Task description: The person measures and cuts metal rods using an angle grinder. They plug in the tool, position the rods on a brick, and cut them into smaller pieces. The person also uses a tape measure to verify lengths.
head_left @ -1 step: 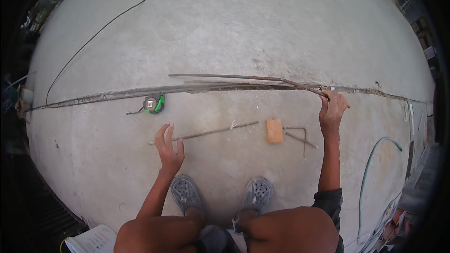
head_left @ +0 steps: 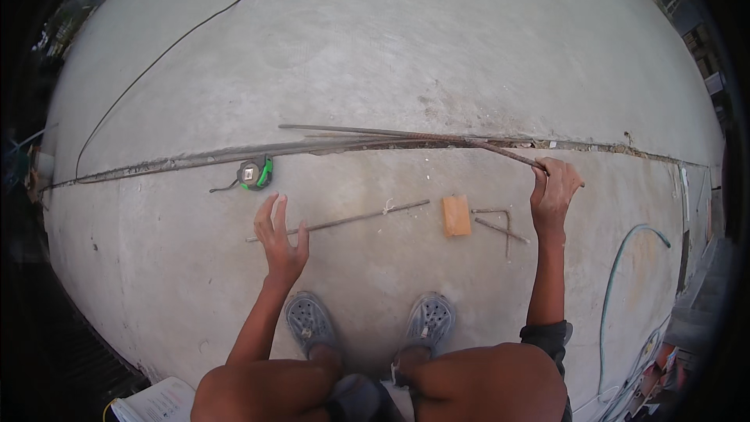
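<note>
Head: rod (head_left: 504, 151) gripped, clogs (head_left: 309, 319) containing feet (head_left: 323, 354)

Head-worn fisheye view (edges bowed), looking down over the knees (head_left: 242, 392), hands (head_left: 283, 250) near, concrete floor (head_left: 344, 55) beyond

A dark seam (head_left: 644, 155) crosses the pale grey concrete floor (head_left: 336, 62).

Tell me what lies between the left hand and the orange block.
Head view: most of a thin rod, with a white tie, lies between the left hand and orange block.
</note>
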Available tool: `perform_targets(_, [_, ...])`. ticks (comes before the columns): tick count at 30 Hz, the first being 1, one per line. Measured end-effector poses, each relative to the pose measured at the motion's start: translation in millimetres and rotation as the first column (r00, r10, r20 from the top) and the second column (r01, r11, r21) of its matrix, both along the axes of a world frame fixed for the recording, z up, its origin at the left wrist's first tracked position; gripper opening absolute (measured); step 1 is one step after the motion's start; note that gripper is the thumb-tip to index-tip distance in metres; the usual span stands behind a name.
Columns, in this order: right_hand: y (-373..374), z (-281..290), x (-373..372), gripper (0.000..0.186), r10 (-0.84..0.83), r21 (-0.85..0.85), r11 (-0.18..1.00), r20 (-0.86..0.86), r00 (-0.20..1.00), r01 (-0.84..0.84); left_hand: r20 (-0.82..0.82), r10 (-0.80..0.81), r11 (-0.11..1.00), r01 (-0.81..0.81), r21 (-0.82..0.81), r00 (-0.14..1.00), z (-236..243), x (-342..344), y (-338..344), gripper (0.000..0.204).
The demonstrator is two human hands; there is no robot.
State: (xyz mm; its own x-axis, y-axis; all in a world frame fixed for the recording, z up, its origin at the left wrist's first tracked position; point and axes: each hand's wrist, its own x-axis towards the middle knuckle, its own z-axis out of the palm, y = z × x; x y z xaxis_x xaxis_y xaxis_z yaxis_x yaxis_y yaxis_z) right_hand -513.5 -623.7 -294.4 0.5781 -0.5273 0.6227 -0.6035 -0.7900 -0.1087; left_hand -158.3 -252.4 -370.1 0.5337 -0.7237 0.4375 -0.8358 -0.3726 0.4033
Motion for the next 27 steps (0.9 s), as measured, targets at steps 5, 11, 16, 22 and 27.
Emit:
perform_targets(5, [85.3,21.7,-24.0,0.02,-0.081,0.019,0.997,0.087,0.993,0.079,0.069,-0.321,0.944,0.313,0.106,0.945,50.4,20.8,-117.3,0.062])
perform_targets(11, [157.5,2.1,-15.5,0.022,-0.318,0.44,0.892,0.439,0.84,0.107,-0.077,-0.681,0.732,0.68,-0.046,0.728,59.3,22.6,-141.9,0.015])
perform_targets(16, [235.7,-7.6,23.6,0.033,-0.657,0.839,0.185,0.492,0.571,-0.511,-0.265,-0.547,0.826,0.563,-0.018,0.794,99.0,-59.3,-86.8,0.009])
perform_targets(22, [253.2,-19.6,38.5,0.029,-0.382,0.911,-0.057,0.357,0.852,-0.408,-0.456,-0.394,0.877,0.474,0.072,0.798,59.7,-58.5,-34.5,0.008])
perform_targets(27, [175.9,-72.5,-36.3,0.024,-0.373,0.778,0.613,0.127,0.919,0.141,-0.396,-0.288,0.92,0.367,0.139,0.872,48.8,-7.7,-16.8,0.011])
